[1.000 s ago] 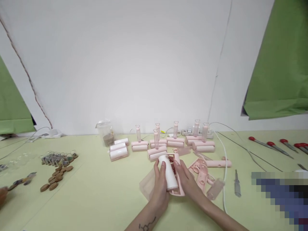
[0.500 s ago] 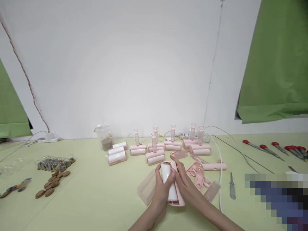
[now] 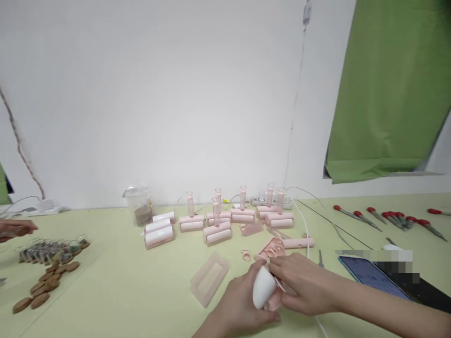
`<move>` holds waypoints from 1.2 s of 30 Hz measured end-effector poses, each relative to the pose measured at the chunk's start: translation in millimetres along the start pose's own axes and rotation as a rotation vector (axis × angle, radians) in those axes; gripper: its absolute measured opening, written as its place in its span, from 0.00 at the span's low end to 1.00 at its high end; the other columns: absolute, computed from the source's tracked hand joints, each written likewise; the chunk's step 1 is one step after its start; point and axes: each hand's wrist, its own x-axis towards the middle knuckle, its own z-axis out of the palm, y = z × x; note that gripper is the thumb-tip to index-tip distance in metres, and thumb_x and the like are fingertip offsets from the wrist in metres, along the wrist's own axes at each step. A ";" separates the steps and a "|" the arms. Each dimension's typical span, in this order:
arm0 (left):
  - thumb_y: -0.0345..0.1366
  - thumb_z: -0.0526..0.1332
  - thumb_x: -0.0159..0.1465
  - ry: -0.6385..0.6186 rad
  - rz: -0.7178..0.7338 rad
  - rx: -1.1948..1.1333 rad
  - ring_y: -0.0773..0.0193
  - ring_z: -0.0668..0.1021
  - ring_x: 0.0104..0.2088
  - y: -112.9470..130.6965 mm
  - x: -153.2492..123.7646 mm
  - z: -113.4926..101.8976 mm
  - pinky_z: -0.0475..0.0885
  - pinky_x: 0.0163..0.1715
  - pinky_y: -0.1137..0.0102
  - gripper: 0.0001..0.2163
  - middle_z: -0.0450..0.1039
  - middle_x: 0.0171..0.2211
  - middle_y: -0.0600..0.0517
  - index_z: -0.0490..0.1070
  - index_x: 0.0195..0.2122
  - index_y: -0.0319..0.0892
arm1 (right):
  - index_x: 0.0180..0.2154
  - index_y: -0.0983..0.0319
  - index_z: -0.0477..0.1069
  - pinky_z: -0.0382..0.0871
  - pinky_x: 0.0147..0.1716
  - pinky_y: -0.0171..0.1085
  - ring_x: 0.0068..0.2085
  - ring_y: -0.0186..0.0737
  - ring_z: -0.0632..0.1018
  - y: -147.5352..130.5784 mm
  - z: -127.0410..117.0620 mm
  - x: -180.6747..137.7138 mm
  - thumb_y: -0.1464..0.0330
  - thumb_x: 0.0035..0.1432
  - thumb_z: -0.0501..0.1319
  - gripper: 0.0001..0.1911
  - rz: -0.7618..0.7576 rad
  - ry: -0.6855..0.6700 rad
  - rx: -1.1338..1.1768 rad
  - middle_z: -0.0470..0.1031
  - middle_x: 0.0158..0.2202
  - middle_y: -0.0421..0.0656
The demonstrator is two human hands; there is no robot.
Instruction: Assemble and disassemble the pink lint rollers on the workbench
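Note:
My left hand [image 3: 243, 300] is closed around a lint roller, whose white roll [image 3: 263, 287] is tilted with one rounded end towards me. Part of its pink housing [image 3: 273, 301] shows below the roll. From the right, my right hand [image 3: 306, 284] grips the housing's edge, its fingers covering much of it. A translucent pink cover [image 3: 210, 279] lies on the table left of my hands. Beyond them are loose pink parts [image 3: 273, 246], a pink handle piece [image 3: 299, 242] and a small pink clip [image 3: 245, 255].
Several pink lint rollers [image 3: 217, 233] with upright handles stand along the back, near white rolls [image 3: 159, 237] and a plastic bag [image 3: 139, 206]. Cork discs [image 3: 40, 300] and another person's hand [image 3: 16, 229] are at left. Red-tipped tools [image 3: 375, 215], a phone [image 3: 373, 277] and a white cable [image 3: 306, 225] lie right.
The roller has turned and come closer, its white end now facing me. My right hand has shifted to its right side. The view has swung right; another person's hand appears at left.

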 end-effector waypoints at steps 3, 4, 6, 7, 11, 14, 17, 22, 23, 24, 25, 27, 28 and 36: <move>0.40 0.66 0.43 -0.023 0.025 0.019 0.56 0.72 0.38 3.4 0.9 -1.0 0.66 0.34 0.68 0.38 0.71 0.41 0.52 0.50 0.55 0.51 | 0.33 0.65 0.68 0.61 0.30 0.38 0.31 0.44 0.71 0.3 0.1 0.4 0.70 0.49 0.52 0.10 -0.072 -0.017 0.018 0.72 0.31 0.49; 0.40 0.66 0.43 -0.028 0.039 0.013 0.56 0.72 0.38 4.1 1.3 -1.3 0.66 0.35 0.68 0.37 0.70 0.42 0.52 0.51 0.54 0.51 | 0.33 0.66 0.68 0.61 0.31 0.38 0.32 0.44 0.71 1.0 -0.5 0.3 0.70 0.50 0.52 0.09 -0.091 -0.027 0.027 0.71 0.31 0.49; 0.41 0.67 0.43 -0.039 0.059 -0.008 0.56 0.72 0.39 4.8 1.8 -1.9 0.66 0.37 0.67 0.36 0.70 0.43 0.52 0.53 0.53 0.50 | 0.32 0.66 0.68 0.62 0.31 0.38 0.32 0.43 0.71 1.7 -3.3 -0.4 0.70 0.50 0.53 0.08 -0.106 -0.052 0.053 0.71 0.31 0.49; 0.42 0.67 0.43 -0.040 0.057 -0.018 0.56 0.72 0.39 5.0 1.7 -2.0 0.65 0.37 0.67 0.36 0.70 0.43 0.52 0.54 0.53 0.50 | 0.31 0.65 0.67 0.62 0.31 0.37 0.31 0.43 0.71 1.5 -5.4 -0.9 0.70 0.50 0.53 0.07 -0.106 -0.063 0.068 0.71 0.31 0.49; 0.43 0.67 0.42 -0.018 0.044 -0.051 0.55 0.72 0.40 5.7 0.0 -1.1 0.65 0.39 0.67 0.36 0.70 0.43 0.52 0.56 0.53 0.49 | 0.30 0.65 0.67 0.62 0.30 0.35 0.31 0.42 0.72 -0.5 -12.8 -2.3 0.70 0.49 0.54 0.06 -0.084 -0.088 0.123 0.71 0.30 0.47; 0.44 0.67 0.42 0.014 0.064 -0.089 0.55 0.72 0.39 8.0 -1.6 -0.2 0.65 0.39 0.67 0.35 0.71 0.41 0.52 0.59 0.52 0.50 | 0.28 0.64 0.67 0.62 0.28 0.35 0.30 0.41 0.71 -0.1 -13.3 -1.6 0.72 0.47 0.53 0.05 -0.093 -0.094 0.140 0.71 0.29 0.46; 0.44 0.67 0.44 0.013 0.083 -0.119 0.55 0.73 0.37 10.1 -3.0 -0.3 0.65 0.37 0.66 0.31 0.72 0.40 0.53 0.61 0.50 0.51 | 0.26 0.63 0.66 0.60 0.26 0.34 0.27 0.39 0.70 1.3 -12.3 0.9 0.74 0.45 0.52 0.05 -0.103 -0.087 0.155 0.70 0.26 0.43; 0.43 0.66 0.44 -0.021 0.052 -0.108 0.53 0.72 0.38 3.6 -4.9 -1.7 0.65 0.35 0.67 0.34 0.71 0.40 0.51 0.57 0.53 0.50 | 0.23 0.63 0.66 0.53 0.18 0.31 0.21 0.34 0.66 7.9 -19.3 1.7 0.74 0.41 0.54 0.04 0.033 -0.141 0.218 0.68 0.21 0.40; 0.42 0.65 0.45 -0.019 0.040 -0.116 0.54 0.72 0.37 1.5 -5.0 -1.3 0.65 0.34 0.67 0.33 0.72 0.39 0.50 0.57 0.53 0.49 | 0.25 0.62 0.67 0.53 0.18 0.31 0.21 0.34 0.66 10.0 -21.0 0.2 0.72 0.42 0.55 0.04 0.088 -0.158 0.254 0.68 0.22 0.40; 0.42 0.64 0.47 -0.011 0.035 -0.130 0.55 0.72 0.36 -0.2 -4.8 -0.3 0.65 0.33 0.68 0.31 0.72 0.38 0.50 0.58 0.52 0.48 | 0.26 0.62 0.68 0.55 0.18 0.31 0.22 0.35 0.67 12.0 -21.6 -1.9 0.70 0.43 0.57 0.05 0.140 -0.165 0.304 0.69 0.23 0.40; 0.41 0.63 0.49 0.001 0.036 -0.146 0.56 0.72 0.35 -0.9 -4.3 0.9 0.65 0.32 0.68 0.27 0.72 0.38 0.50 0.60 0.51 0.47 | 0.29 0.62 0.68 0.58 0.20 0.32 0.25 0.36 0.69 13.4 -20.5 -4.6 0.67 0.43 0.59 0.07 0.182 -0.158 0.369 0.70 0.26 0.41; 0.39 0.61 0.51 0.030 0.055 -0.188 0.58 0.72 0.34 1.0 -3.2 3.8 0.65 0.32 0.69 0.21 0.72 0.37 0.51 0.64 0.47 0.45 | 0.34 0.61 0.68 0.64 0.27 0.34 0.31 0.40 0.72 14.1 -11.8 -10.3 0.61 0.44 0.61 0.14 0.227 -0.118 0.556 0.72 0.31 0.42; 0.39 0.60 0.52 0.041 0.068 -0.224 0.58 0.72 0.35 3.6 -2.8 4.8 0.65 0.32 0.69 0.19 0.71 0.37 0.51 0.64 0.46 0.45 | 0.36 0.61 0.67 0.66 0.30 0.36 0.34 0.41 0.72 13.4 -4.1 -12.7 0.59 0.45 0.61 0.16 0.238 -0.089 0.672 0.72 0.33 0.43; 0.44 0.71 0.34 0.337 0.065 -0.004 0.45 0.56 0.53 -7.6 -32.2 -34.6 0.51 0.53 0.55 0.51 0.54 0.53 0.44 0.46 0.58 0.46 | 0.41 0.59 0.64 0.67 0.40 0.41 0.40 0.44 0.73 4.5 30.2 4.8 0.55 0.51 0.56 0.19 0.275 0.333 1.177 0.72 0.37 0.44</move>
